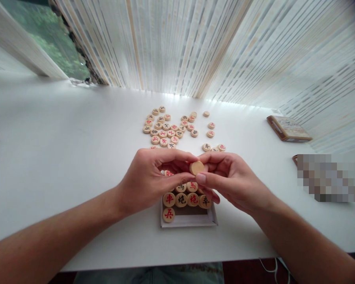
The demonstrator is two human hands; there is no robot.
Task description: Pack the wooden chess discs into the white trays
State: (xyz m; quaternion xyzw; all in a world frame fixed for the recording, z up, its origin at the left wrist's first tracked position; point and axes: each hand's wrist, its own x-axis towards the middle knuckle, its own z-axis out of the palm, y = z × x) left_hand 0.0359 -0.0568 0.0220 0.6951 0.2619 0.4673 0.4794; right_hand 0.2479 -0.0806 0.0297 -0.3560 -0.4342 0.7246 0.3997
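My left hand (149, 179) and my right hand (230, 179) meet over the middle of the white table (62, 157). Together they pinch one round wooden chess piece (197, 167), its blank face turned toward me. Right under my hands lies a shallow white box (189, 219) holding several wooden discs (182, 199) with red and black characters, set in rows. My hands cover the far part of the box. A loose pile of similar pieces (168, 128) lies farther back on the table.
A flat brown box lid (288, 128) rests at the far right of the table. A striped curtain (195, 43) hangs along the table's far edge, with a window (47, 35) at the upper left. A blurred patch covers something at the right edge.
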